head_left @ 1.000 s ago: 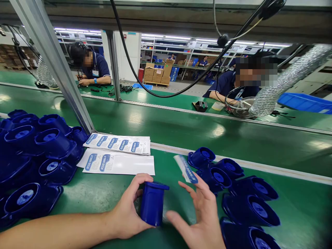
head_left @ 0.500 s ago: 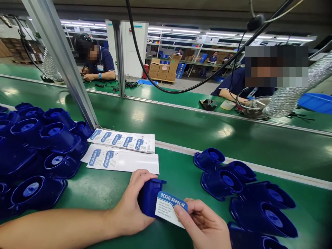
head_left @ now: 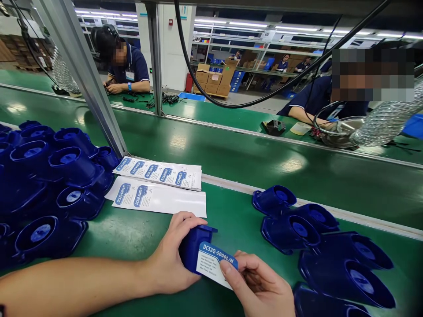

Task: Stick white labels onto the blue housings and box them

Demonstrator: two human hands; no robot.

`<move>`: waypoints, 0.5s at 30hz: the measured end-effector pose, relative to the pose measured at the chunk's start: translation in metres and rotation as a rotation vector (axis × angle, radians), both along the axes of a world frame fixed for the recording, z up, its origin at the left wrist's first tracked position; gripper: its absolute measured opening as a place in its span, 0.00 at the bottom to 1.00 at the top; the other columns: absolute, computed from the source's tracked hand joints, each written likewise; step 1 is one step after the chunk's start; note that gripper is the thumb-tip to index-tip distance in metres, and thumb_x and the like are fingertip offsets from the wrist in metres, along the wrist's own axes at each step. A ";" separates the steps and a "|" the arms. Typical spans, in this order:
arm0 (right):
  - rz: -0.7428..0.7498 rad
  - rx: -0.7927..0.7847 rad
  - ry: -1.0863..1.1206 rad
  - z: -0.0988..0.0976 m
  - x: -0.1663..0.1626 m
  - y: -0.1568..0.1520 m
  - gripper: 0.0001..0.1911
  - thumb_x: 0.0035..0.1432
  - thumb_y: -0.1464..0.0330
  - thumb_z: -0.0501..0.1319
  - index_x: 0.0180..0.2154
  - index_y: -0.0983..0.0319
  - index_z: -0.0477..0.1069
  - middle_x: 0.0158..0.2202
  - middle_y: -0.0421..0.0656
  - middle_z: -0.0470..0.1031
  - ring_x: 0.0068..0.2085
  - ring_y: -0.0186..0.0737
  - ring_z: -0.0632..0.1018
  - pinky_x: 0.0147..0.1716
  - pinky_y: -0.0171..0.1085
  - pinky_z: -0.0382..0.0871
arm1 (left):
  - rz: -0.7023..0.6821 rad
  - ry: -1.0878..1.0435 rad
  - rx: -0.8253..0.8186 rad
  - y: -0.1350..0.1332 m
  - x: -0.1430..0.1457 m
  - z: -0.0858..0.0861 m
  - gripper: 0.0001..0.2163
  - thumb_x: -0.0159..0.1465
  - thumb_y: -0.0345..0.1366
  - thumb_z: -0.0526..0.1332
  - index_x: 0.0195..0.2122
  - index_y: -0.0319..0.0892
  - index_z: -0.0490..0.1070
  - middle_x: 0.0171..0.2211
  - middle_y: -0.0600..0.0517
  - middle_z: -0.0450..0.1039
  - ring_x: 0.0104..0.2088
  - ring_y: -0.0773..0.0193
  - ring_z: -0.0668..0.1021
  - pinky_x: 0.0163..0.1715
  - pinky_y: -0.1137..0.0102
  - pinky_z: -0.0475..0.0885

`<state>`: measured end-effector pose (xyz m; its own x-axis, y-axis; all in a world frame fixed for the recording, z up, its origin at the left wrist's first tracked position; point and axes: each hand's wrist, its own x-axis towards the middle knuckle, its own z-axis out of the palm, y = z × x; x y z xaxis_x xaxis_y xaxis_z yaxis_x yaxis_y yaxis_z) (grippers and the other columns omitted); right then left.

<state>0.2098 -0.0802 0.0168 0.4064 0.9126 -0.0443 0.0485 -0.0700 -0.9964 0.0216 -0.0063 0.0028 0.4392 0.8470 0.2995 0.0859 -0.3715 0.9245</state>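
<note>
My left hand is wrapped round a dark blue plastic housing, thumb below and fingers over its top. Between the thumb and fingers of my right hand is a blue-and-white sticker label printed "DC52Q-5000L/H". The label lies across the right side of the housing; whether it touches the surface I cannot tell. Beyond my hands are two stacks of label sheets, the nearer sheet with two labels on its left part and the farther sheet with a row of several.
Many blue housings crowd the left of the green table. Several more housings stand at the right. A metal post rises at the left, and a black cable hangs ahead. Two people work across the bench, near a foil duct.
The view has shifted slightly. Both hands keep their grips, and the label sits marginally closer in against the housing.
</note>
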 end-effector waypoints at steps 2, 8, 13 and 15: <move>0.003 0.005 -0.002 0.000 0.000 0.000 0.20 0.51 0.54 0.79 0.24 0.60 0.76 0.27 0.40 0.73 0.25 0.35 0.69 0.23 0.33 0.65 | 0.001 0.004 -0.001 0.000 -0.001 0.000 0.41 0.50 0.22 0.73 0.64 0.54 0.65 0.57 0.46 0.63 0.59 0.48 0.73 0.60 0.53 0.72; 0.000 0.014 -0.005 0.001 -0.002 0.000 0.20 0.51 0.55 0.79 0.24 0.60 0.76 0.26 0.41 0.73 0.25 0.35 0.69 0.22 0.33 0.65 | 0.001 0.007 0.002 -0.001 -0.001 0.000 0.40 0.51 0.23 0.73 0.64 0.53 0.65 0.58 0.45 0.63 0.60 0.46 0.72 0.61 0.52 0.72; -0.001 0.009 -0.012 0.001 -0.003 0.001 0.20 0.51 0.54 0.79 0.24 0.60 0.76 0.26 0.40 0.73 0.25 0.35 0.70 0.23 0.33 0.65 | 0.003 0.010 0.010 -0.001 0.000 0.000 0.40 0.51 0.23 0.73 0.64 0.53 0.65 0.58 0.44 0.63 0.60 0.46 0.72 0.61 0.51 0.73; -0.002 0.004 -0.019 0.001 -0.002 0.001 0.21 0.51 0.54 0.79 0.23 0.60 0.76 0.26 0.41 0.73 0.25 0.35 0.69 0.22 0.33 0.65 | 0.002 0.012 0.008 -0.001 -0.001 0.000 0.40 0.51 0.23 0.73 0.65 0.53 0.65 0.58 0.44 0.63 0.60 0.45 0.72 0.61 0.50 0.73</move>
<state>0.2075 -0.0796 0.0179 0.4089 0.9120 -0.0328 0.0672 -0.0659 -0.9956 0.0207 -0.0068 0.0028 0.4413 0.8454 0.3008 0.0973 -0.3784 0.9205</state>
